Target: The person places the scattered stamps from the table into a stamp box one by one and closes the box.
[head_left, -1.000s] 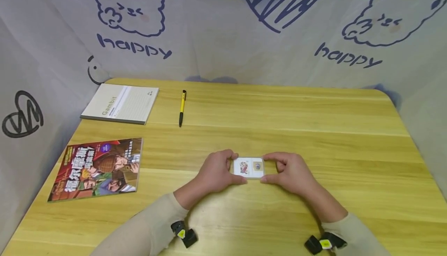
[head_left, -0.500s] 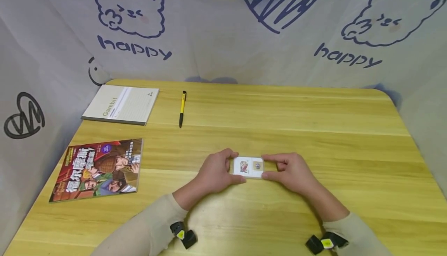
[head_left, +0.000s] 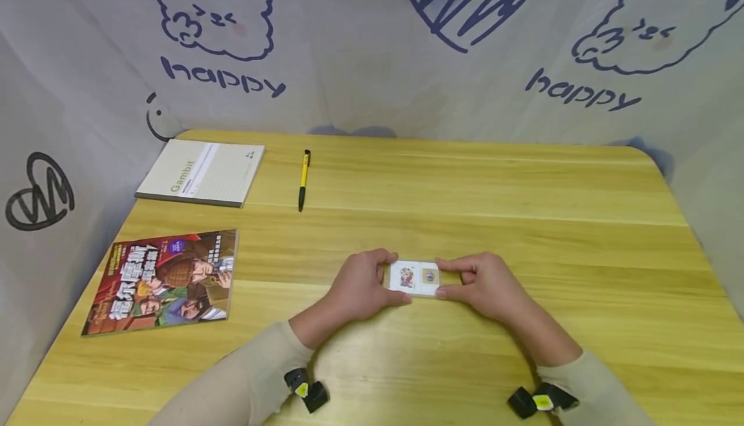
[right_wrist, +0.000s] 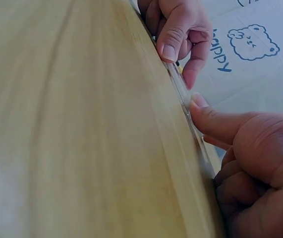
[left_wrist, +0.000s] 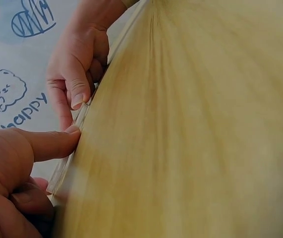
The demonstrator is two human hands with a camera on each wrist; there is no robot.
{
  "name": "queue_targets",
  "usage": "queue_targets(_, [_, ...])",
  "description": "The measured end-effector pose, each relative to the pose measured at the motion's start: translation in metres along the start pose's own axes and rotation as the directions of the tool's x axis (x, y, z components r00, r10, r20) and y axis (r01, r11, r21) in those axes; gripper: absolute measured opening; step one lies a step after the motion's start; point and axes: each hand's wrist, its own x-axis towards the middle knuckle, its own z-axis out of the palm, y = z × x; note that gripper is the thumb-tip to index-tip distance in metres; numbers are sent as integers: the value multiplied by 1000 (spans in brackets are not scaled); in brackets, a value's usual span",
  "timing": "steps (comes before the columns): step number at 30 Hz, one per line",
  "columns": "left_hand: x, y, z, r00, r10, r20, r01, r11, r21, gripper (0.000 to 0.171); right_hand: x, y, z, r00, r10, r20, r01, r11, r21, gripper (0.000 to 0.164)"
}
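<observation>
A small flat clear case (head_left: 414,277) with a white face lies on the table in front of me. On that face are a colourful printed figure at the left and a tan square with a dark round mark at the right. My left hand (head_left: 360,287) pinches the left end between thumb and fingers. At the other end, my right hand (head_left: 488,287) grips it the same way. Both wrist views catch the case edge-on, its transparent side edge (left_wrist: 62,171) low against the tabletop. What lies inside the case is too small to tell.
A yellow and black pen (head_left: 303,181) lies farther back, left of the hands. Beyond it at the left are a pale Gambit notebook (head_left: 200,173) and, nearer, a colourful comic-style book (head_left: 163,284). A white cloth with drawings (head_left: 360,58) hangs behind the wooden table (head_left: 494,206).
The right thumb has shifted slightly along the case's right end. Both hands stay on the case, which hardly moves.
</observation>
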Motion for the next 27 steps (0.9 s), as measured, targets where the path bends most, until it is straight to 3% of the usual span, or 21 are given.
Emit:
queue_targets(8, [-1, -1, -1, 1000, -5, 7, 5, 1000, 0, 72, -2, 8, 0, 999, -38, -5, 38, 999, 31, 47])
queue_targets(17, [-4, -7, -10, 999, 25, 45, -20, 993, -115, 62, -2, 9, -1, 999, -44, -3, 44, 994, 98, 47])
queue_targets(27, [-2, -5, -9, 998, 1, 61, 5, 996, -90, 65, -3, 7, -1, 998, -69, 15, 68, 997, 34, 50])
